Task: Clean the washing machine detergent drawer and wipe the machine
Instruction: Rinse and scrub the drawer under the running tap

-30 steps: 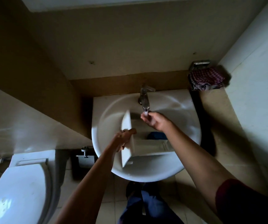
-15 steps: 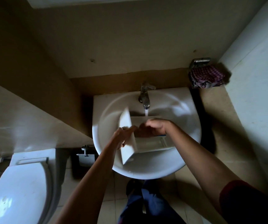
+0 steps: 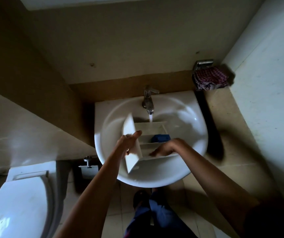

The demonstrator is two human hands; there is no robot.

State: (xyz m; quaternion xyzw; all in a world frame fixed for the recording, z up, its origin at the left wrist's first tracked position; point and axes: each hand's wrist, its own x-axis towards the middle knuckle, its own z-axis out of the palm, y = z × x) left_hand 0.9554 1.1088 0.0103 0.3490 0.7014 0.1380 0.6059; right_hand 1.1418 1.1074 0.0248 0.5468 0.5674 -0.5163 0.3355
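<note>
Fingers of the left hand are seen in the head view pinching the front panel of the detergent drawer, thumb hooked over its inner face and the other fingers hidden behind it. The fingers of the right hand are laid out straight and close together inside the nearest compartment, holding nothing. A second earlier that right hand was up at the faucet. It has since been brought down across the drawer into the near compartment. A stream of water is now poured from the spout into the far compartment. The rinse is therefore judged to be under way, with hand scrubbing of the compartments begun and the wiping of the machine not yet reached. The drawer is held low inside the white sink, under the spout. Its long axis is laid across the basin from left to right. The front panel is turned to the left and stood nearly on edge, the back end is pointed right, and the open top is faced up toward the camera. A blue insert is seen in the middle compartment. A checked cloth is left on the ledge well to the right of the faucet, and a toilet is seen at lower left.
</note>
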